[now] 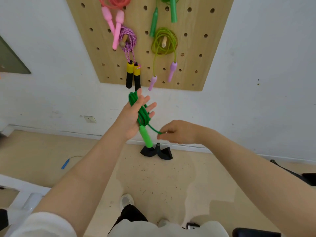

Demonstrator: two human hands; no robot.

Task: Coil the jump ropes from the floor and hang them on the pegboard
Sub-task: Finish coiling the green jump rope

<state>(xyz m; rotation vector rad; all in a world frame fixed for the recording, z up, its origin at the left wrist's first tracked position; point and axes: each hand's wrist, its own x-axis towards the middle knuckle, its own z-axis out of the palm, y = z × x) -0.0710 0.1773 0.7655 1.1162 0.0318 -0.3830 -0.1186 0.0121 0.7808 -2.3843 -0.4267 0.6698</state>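
- The left hand stands upright in the middle of the view with its fingers spread and nearly straight; the green rope is wound in loops across its palm, so this grip carries the coil rather than clenching it.
- The coil's long axis runs from about 11 o'clock down to 5 o'clock, and a bright green handle hangs from its lower end, pointing at the floor.
- A loose tail of rope leaves the coil toward 4 o'clock and ends at the right hand, whose fingertips pinch it in a narrow grip.
- The right hand is the nearer one to the free end, so the next wrap likely falls to it.
- The pegboard lies at 12 o'clock from the coil, pale wood with round holes; a bare wooden peg shows inside a hung yellow-green rope.
- The rope looks like smooth, flexible plastic cord, the handle matte and cylindrical.
- A blue handle lies on the floor at 8 o'clock.
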